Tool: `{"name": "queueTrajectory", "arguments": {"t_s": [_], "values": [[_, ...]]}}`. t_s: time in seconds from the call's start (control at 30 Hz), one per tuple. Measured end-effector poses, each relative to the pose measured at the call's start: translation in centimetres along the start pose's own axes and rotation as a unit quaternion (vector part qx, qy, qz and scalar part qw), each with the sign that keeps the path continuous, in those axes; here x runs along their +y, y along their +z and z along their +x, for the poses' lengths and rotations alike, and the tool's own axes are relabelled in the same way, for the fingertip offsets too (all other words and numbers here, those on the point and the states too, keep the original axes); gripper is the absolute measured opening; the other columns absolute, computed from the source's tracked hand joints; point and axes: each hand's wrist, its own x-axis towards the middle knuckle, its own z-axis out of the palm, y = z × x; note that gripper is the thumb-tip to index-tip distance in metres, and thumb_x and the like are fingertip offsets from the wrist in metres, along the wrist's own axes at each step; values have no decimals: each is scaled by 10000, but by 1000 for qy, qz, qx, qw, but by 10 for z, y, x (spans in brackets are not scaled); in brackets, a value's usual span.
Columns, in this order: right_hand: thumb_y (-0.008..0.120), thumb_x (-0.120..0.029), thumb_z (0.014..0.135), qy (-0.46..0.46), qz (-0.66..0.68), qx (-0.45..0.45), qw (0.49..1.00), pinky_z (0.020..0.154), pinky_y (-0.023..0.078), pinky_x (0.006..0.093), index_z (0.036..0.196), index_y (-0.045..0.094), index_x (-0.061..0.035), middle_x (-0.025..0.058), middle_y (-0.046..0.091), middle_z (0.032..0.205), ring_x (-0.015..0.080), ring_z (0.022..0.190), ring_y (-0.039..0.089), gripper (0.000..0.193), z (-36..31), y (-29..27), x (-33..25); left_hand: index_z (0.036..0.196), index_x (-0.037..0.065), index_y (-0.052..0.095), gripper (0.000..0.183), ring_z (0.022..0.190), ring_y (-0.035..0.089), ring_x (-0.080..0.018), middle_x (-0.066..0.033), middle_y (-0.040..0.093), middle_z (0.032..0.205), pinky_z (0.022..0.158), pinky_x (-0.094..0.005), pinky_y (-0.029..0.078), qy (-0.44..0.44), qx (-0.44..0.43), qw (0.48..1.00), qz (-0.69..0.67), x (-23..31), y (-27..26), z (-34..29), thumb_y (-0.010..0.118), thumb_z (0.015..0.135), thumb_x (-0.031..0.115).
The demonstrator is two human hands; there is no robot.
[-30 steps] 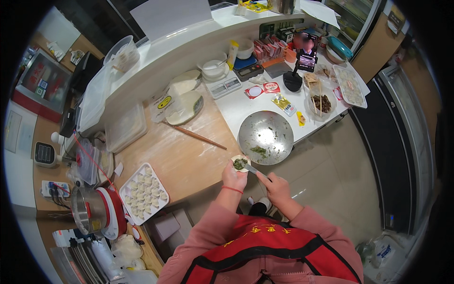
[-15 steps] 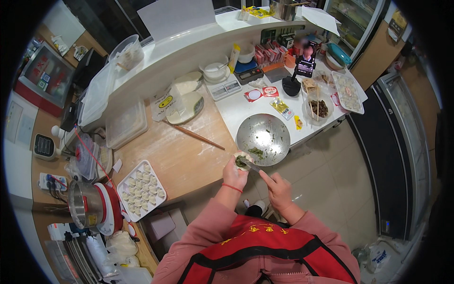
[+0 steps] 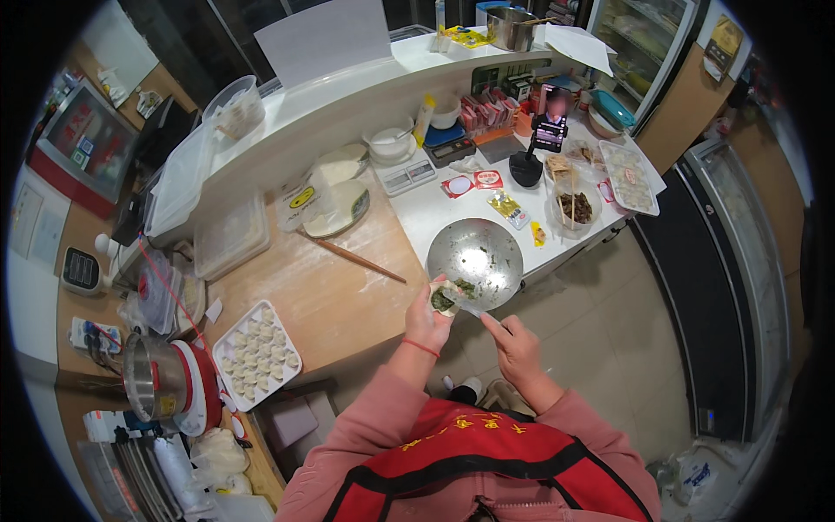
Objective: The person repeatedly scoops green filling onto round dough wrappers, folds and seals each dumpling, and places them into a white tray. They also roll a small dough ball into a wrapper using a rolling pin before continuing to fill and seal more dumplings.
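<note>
My left hand (image 3: 424, 325) cups a round dumpling wrapper (image 3: 434, 290) by the near-left rim of a steel mixing bowl (image 3: 491, 252). Dark green chopped filling (image 3: 442, 301) lies in the middle of the wrapper. In my right hand (image 3: 519, 350) is the handle of a flat, spatula-like filling tool; its pale blade (image 3: 467, 304) sits at the wrapper's right edge. A small clump of green filling (image 3: 466, 287) and scattered bits cling inside the bowl. Whether the blade touches the wrapper is hard to make out.
A rolling pin (image 3: 355, 257) rests on the floured wooden board (image 3: 335, 309). Left of it, a white tray (image 3: 294, 369) holds rows of dumplings. Beyond the bowl stand a kitchen scale (image 3: 409, 178), a phone on a stand (image 3: 526, 168) and a tub of dark filling with chopsticks (image 3: 574, 209).
The blade has drawn slightly back from the wrapper's middle toward its right edge, leaving more of the filling visible. The whole view has shifted a little; both hands keep their holds.
</note>
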Motion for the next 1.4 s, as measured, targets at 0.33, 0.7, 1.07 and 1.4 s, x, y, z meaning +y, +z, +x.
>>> {"name": "queueTrajectory", "arguments": {"t_s": [0.33,0.7,1.07,1.4], "values": [[524,70,843,33,139,-8,990,595,496,353,1300,624,-108,80,602,891,227,678,605,501,-1,-17,-3,1313,-52,457,412,1124,551,-368,-216,513,1244,1008,-507,489,-18,-26,999,6,1,2,-8,296,1081,248],[524,71,792,9,117,17,993,675,461,316,1125,685,-92,96,445,920,200,754,522,405,30,-35,-26,1335,2,474,441,1203,541,-370,-192,552,1304,1046,-571,425,-131,-101,983,79,-3,28,-58,340,1074,331],[803,-51,709,28,183,85,979,613,437,307,868,761,-67,49,487,794,185,683,520,164,31,-41,-28,1302,24,513,391,1073,605,-253,-129,605,1212,994,-452,471,-201,-205,954,85,-2,45,-90,423,1066,321],[788,-45,748,82,272,98,954,594,426,288,849,747,-37,56,520,809,158,683,528,109,49,-69,-42,1387,-6,484,518,1092,563,-91,-44,614,1203,937,-243,467,32,-283,842,459,-7,75,-124,690,919,77]]}}
